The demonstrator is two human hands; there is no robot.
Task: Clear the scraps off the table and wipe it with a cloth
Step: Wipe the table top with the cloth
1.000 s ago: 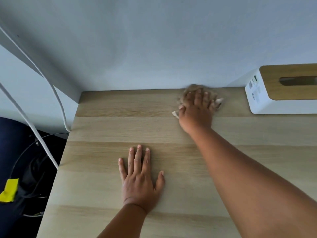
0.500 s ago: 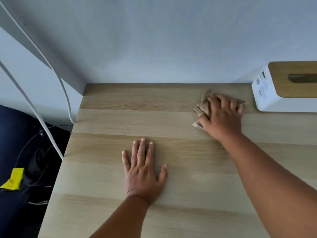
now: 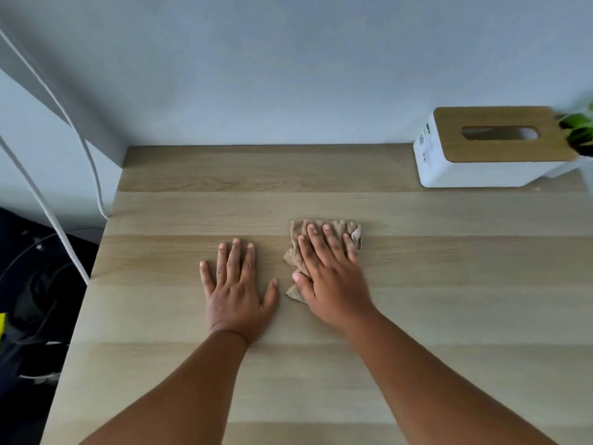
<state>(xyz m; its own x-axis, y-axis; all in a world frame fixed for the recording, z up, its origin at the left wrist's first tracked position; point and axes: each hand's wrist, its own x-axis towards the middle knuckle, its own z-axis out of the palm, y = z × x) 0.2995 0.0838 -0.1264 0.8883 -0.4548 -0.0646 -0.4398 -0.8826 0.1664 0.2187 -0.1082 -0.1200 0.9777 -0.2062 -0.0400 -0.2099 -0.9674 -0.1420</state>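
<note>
We can read no text anywhere. The white tissue box (image 3: 475,168) at the far right carries small dark and green marks on its left end, too blurred for us to make out.

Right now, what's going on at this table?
A person is wiping a wooden table with a crumpled beige cloth. The right hand presses flat on the cloth near the table's middle, while the left hand lies flat on the bare wood beside it. A white tissue box with a wooden lid stands at the far right, by the wall. No scraps are visible.
</note>
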